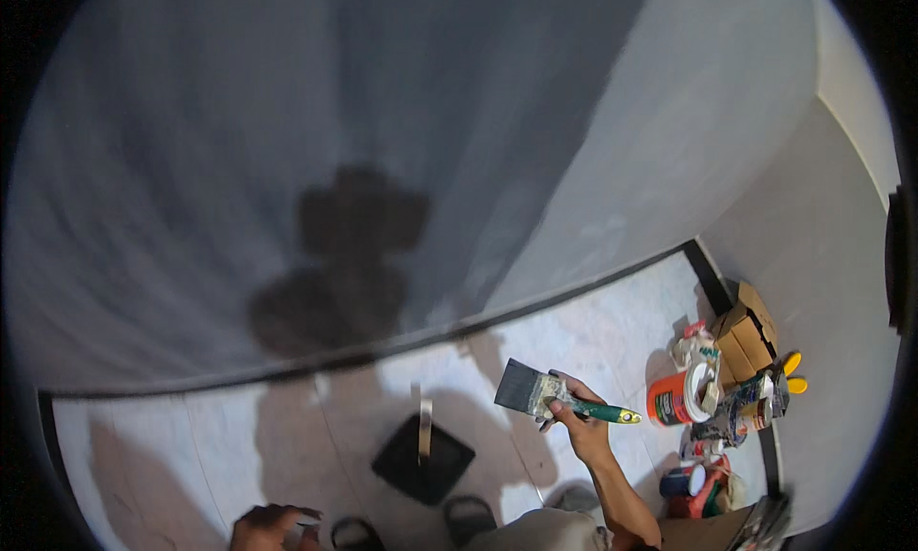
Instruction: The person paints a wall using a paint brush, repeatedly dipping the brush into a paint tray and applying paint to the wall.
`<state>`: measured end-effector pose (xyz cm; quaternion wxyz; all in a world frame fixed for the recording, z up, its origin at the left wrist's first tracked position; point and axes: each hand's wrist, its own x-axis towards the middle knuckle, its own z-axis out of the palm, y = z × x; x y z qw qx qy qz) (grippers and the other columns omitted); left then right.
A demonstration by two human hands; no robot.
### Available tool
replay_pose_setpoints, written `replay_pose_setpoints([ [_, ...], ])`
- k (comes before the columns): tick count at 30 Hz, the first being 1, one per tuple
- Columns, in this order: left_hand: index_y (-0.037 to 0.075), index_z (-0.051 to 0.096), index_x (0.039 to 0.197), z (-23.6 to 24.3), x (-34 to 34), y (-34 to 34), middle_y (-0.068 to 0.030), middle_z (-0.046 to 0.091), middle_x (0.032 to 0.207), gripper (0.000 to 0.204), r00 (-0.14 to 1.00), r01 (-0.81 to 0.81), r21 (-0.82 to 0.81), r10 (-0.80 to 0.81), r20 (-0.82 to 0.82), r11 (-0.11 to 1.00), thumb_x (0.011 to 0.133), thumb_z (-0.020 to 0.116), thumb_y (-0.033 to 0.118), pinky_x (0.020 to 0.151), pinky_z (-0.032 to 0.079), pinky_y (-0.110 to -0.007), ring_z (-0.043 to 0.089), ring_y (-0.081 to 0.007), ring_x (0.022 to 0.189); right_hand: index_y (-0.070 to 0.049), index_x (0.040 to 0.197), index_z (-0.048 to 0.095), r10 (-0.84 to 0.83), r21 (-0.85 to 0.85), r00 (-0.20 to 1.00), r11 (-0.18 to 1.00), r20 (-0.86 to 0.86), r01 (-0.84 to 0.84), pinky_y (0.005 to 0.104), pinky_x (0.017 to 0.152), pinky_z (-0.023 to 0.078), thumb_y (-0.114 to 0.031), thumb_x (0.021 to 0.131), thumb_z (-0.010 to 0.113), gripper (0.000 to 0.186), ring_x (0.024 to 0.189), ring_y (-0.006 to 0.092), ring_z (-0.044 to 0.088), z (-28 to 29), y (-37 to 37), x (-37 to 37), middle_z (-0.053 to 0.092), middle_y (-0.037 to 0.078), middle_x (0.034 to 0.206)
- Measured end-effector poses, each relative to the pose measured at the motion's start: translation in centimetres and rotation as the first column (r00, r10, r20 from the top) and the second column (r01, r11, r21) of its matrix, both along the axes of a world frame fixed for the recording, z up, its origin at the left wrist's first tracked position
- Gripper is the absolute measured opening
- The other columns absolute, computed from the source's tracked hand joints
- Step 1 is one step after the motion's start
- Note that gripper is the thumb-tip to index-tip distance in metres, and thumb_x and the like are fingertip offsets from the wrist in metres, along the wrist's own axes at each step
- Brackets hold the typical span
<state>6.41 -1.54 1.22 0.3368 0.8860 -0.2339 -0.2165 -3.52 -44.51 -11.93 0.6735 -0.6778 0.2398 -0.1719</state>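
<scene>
My right hand [574,417] grips a wide paintbrush [521,386] by its green handle, with dark grey bristles toward the left. My left hand [273,527] is at the lower edge, fingers loosely curved and apart, nothing visible in them. Below and left of the brush, a black square container [406,460] stands on the floor with a light wooden stick [425,427] in it. The wall [191,168] ahead carries streaky dark grey paint beside a lighter grey area, with my shadow on it.
Along the right wall are a cardboard box [743,336], an orange-and-white bucket [667,398], several cans [681,479], cloths, yellow-handled items [796,384] and other clutter. Dark sandals [469,517] are below. A dark skirting strip edges the pale tiled floor [153,427].
</scene>
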Motion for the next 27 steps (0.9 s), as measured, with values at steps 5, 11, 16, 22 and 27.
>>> replay_pose_setpoints([
  [5,0.0,0.072,0.101,-4.6,4.9,-0.7,-0.0177,0.072,0.085,0.018,0.997,0.075,-0.232,-0.071,0.024,0.97,0.086,0.063,-0.005,0.066,0.053,-0.035,0.069,-0.0297,0.072,0.004,0.112,0.075,0.03,-0.466,0.957,0.877,0.288,0.113,0.029,0.077,0.055,-0.008,0.089,0.079,0.027,0.085,0.0146,0.068,14.6,-2.4,6.0,0.075,0.01,0.095],
  [11,0.0,0.072,0.096,-10.2,10.3,-1.2,-0.018,0.072,0.087,0.017,0.989,0.119,-0.299,-0.085,0.122,0.947,0.085,0.059,-0.001,0.069,0.054,-0.038,0.069,-0.0283,0.076,-0.002,0.117,0.075,0.291,-0.788,0.736,0.146,0.612,0.598,0.0331,0.08,0.057,0.0,0.082,0.079,0.036,0.092,0.0272,0.073,34.5,-2.8,12.3,0.075,0.016,0.107],
  [16,0.0,0.07,0.1,-16.4,9.1,-3.4,-0.0151,0.074,0.088,0.015,0.959,-0.132,-0.419,0.009,-0.283,0.898,0.095,0.056,0.004,0.067,0.055,-0.036,0.07,-0.0247,0.074,-0.007,0.12,0.074,0.483,-0.692,0.685,-0.2,0.546,0.693,0.0344,0.083,0.058,-0.001,0.077,0.076,0.043,0.099,0.0275,0.072,44.7,-3.4,14.3,0.074,0.01,0.113],
  [22,0.0,0.067,0.108,-16.0,4.6,-5.8,-0.0131,0.075,0.085,0.019,0.999,-0.019,-0.389,0.028,0.018,0.921,0.101,0.053,0.012,0.067,0.056,-0.035,0.069,-0.023,0.073,-0.01,0.125,0.072,0.403,-0.786,0.839,-0.35,0.365,0.51,0.0356,0.084,0.06,-0.01,0.086,0.067,0.04,0.103,0.0242,0.07,37.3,-3.4,15.8,0.073,0.005,0.111],
  [27,0.004,0.07,0.104,-17.8,4.2,-5.6,-0.0141,0.075,0.085,0.015,0.992,-0.051,-0.338,0.085,0.088,0.94,0.097,0.061,0.014,0.069,0.056,-0.042,0.07,-0.0297,0.071,-0.012,0.128,0.071,0.388,-0.974,0.917,-0.227,-0.088,0.002,0.0361,0.08,0.06,-0.012,0.083,0.072,0.045,0.1,0.0226,0.07,31.3,-2.7,13.1,0.073,0.004,0.109],
])
